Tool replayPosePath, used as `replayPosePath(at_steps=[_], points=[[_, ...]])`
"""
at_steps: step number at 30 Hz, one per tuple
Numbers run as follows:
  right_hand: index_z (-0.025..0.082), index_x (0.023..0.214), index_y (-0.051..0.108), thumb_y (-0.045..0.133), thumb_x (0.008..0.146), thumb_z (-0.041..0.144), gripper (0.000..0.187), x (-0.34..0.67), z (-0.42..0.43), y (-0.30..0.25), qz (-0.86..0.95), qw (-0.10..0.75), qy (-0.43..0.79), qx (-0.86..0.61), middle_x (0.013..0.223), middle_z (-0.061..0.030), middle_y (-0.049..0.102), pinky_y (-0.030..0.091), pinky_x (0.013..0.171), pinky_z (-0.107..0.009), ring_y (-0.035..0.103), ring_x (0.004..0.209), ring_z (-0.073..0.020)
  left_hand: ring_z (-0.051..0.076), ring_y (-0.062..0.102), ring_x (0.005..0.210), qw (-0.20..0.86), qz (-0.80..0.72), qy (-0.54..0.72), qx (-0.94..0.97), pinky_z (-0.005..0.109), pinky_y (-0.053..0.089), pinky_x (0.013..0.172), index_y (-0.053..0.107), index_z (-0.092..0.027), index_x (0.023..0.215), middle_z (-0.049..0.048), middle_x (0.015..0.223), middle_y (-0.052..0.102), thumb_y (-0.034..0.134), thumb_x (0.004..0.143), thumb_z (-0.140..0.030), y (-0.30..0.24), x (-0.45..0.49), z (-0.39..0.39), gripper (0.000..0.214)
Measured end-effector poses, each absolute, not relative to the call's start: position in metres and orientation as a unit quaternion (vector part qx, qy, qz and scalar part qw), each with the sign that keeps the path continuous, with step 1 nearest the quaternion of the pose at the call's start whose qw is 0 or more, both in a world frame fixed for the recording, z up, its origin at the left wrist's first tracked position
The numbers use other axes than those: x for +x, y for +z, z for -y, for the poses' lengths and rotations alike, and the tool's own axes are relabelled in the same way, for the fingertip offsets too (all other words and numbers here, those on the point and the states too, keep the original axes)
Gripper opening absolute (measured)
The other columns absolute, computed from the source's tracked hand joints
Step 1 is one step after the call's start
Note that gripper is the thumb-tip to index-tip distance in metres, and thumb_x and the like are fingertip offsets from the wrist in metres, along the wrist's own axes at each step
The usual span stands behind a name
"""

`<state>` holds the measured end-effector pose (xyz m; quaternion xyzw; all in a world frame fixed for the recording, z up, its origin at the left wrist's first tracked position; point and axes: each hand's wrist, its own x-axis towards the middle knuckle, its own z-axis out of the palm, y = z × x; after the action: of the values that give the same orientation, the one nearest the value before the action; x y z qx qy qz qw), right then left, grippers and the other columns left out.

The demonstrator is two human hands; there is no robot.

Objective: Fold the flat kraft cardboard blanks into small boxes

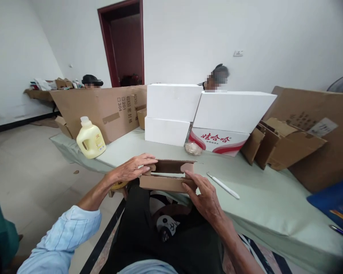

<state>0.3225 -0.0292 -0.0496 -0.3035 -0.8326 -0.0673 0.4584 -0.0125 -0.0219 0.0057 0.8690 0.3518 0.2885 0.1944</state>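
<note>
A small brown cardboard box (167, 184) rests at the near edge of the cloth-covered table, with its top open toward me and pale cloth showing through its middle. My left hand (135, 166) grips its left end, fingers over the far corner and thumb at the side flap. On the right end, my right hand (201, 189) holds the near wall, with its thumb against the front and fingers over the flap. To the right of the box lies a white, slim-handled tool with a thin metal tip (223, 185).
A yellow jug (90, 139) stands at the left. White boxes (168, 131) and a red-printed carton (220, 140) line the back, with a clear tape roll (193, 148) before them. Large cardboard pieces (297, 144) lean at right, near a blue item (335, 203). Two people sit beyond.
</note>
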Motion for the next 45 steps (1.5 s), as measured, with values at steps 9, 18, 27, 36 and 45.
replayPosePath(at_steps=[9, 18, 27, 36, 45], points=[[0.023, 0.106, 0.068, 0.058, 0.106, 0.022, 0.010, 0.336, 0.047, -0.023, 0.922, 0.299, -0.071, -0.238, 0.126, -0.0112, 0.077, 0.056, 0.084, -0.040, 0.071, 0.099, -0.0241, 0.040, 0.040, 0.154, 0.206, -0.357, 0.235, 0.880, 0.052, 0.041, 0.125, 0.048, -0.026, 0.162, 0.0162, 0.164, 0.039, 0.095, 0.069, -0.060, 0.005, -0.018, 0.032, 0.109], [0.022, 0.118, 0.070, 0.069, 0.097, 0.025, 0.021, 0.326, 0.023, 0.006, 0.960, 0.139, -0.103, -0.222, 0.104, -0.0086, 0.070, 0.055, 0.076, -0.034, 0.068, 0.090, -0.0234, 0.044, 0.050, 0.140, 0.088, -0.408, 0.076, 0.906, 0.044, 0.050, 0.105, 0.050, -0.024, 0.153, 0.0159, 0.151, 0.048, 0.101, 0.052, -0.057, 0.018, -0.014, 0.019, 0.117], [0.024, 0.131, 0.063, 0.071, 0.100, 0.038, 0.035, 0.352, 0.028, -0.029, 0.885, 0.376, -0.037, -0.273, 0.110, -0.0101, 0.065, 0.057, 0.080, -0.036, 0.066, 0.095, -0.0246, 0.031, 0.059, 0.112, 0.112, -0.378, 0.173, 0.903, 0.037, 0.052, 0.089, 0.048, -0.024, 0.124, 0.0107, 0.133, 0.051, 0.099, 0.056, -0.061, 0.009, -0.030, 0.017, 0.092], [0.025, 0.123, 0.067, 0.075, 0.096, 0.046, 0.036, 0.351, 0.017, -0.053, 0.821, 0.483, -0.003, -0.306, 0.107, -0.0084, 0.066, 0.056, 0.083, -0.039, 0.066, 0.096, -0.0269, 0.026, 0.055, 0.107, 0.180, -0.357, 0.302, 0.866, 0.039, 0.051, 0.090, 0.045, -0.024, 0.117, 0.0086, 0.125, 0.053, 0.100, 0.053, -0.060, -0.019, -0.044, 0.006, 0.092], [0.027, 0.118, 0.070, 0.074, 0.094, 0.055, 0.037, 0.350, 0.000, -0.058, 0.801, 0.510, 0.001, -0.313, 0.104, -0.0073, 0.066, 0.053, 0.082, -0.042, 0.067, 0.092, -0.0282, 0.028, 0.057, 0.111, 0.258, -0.388, 0.419, 0.780, 0.043, 0.053, 0.094, 0.043, -0.025, 0.113, 0.0068, 0.120, 0.053, 0.106, 0.039, -0.049, -0.034, -0.046, -0.005, 0.101]])
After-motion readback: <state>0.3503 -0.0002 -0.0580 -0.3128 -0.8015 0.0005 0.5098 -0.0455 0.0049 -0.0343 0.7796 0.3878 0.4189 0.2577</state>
